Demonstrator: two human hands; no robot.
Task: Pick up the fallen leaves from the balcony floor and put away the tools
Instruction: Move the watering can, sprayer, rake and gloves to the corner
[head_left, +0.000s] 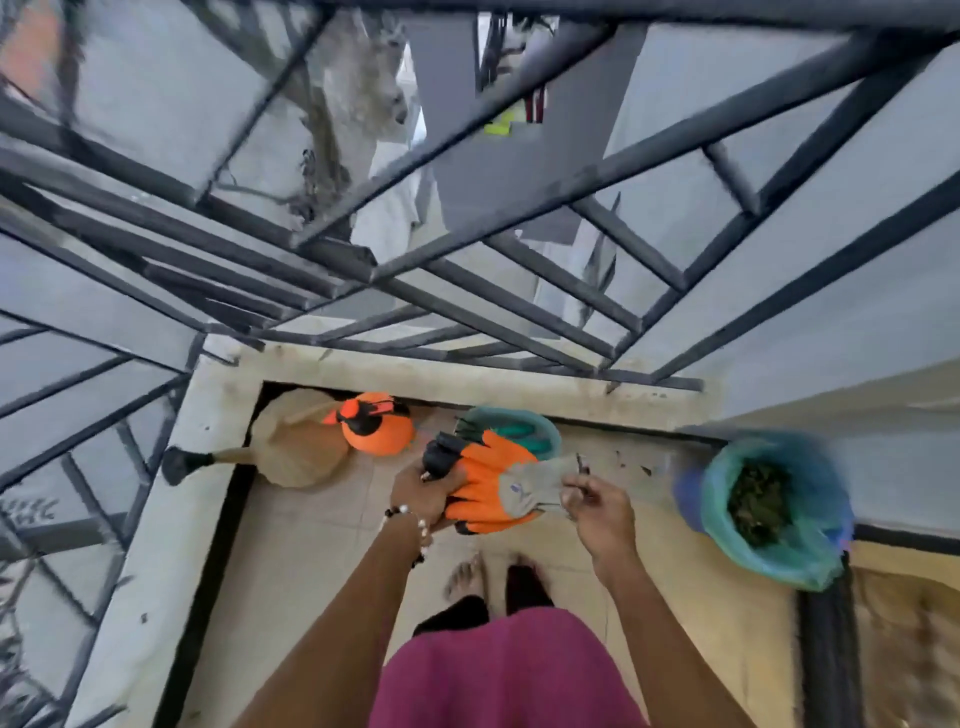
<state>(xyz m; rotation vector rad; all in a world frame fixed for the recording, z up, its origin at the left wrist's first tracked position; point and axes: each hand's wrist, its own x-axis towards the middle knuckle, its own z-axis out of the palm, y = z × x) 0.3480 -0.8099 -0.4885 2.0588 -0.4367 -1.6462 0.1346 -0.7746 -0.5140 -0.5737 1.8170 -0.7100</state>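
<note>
The pale tiled balcony floor (322, 545) looks largely swept of leaves. Only a few small dark specks show on the far strip by the wall, between the basin and the bin, and blur makes it hard to tell whether they are leaf bits. At the right, against the wall, the bin lined with a teal plastic bag (810, 551) holds a dark green heap of gathered leaves (756, 501), so the picking-up seems mostly done. What is left, judging from this, is putting away the tools.

At the far left corner, a beige plastic watering can (296, 441) sits with its dark spout poking left over the ledge. An orange and black pump sprayer (376, 423) sits just beside it. To its right, a teal round basin (540, 428) stands on the floor, partly hidden behind the gloves; something green lies inside, too unclear to name.

The pair of orange gardening gloves with black fingertips and grey knit cuffs (488, 488) is held in the air above the floor, between both hands, just near of the basin. The left hand (423, 493), with a beaded bracelet at the wrist, has its fingers curled round the black fingertip end. The right hand (597, 512) pinches the grey cuff end between thumb and fingers. Both forearms reach forward and down from the body, wrists near each other, over the person's own feet.
</note>
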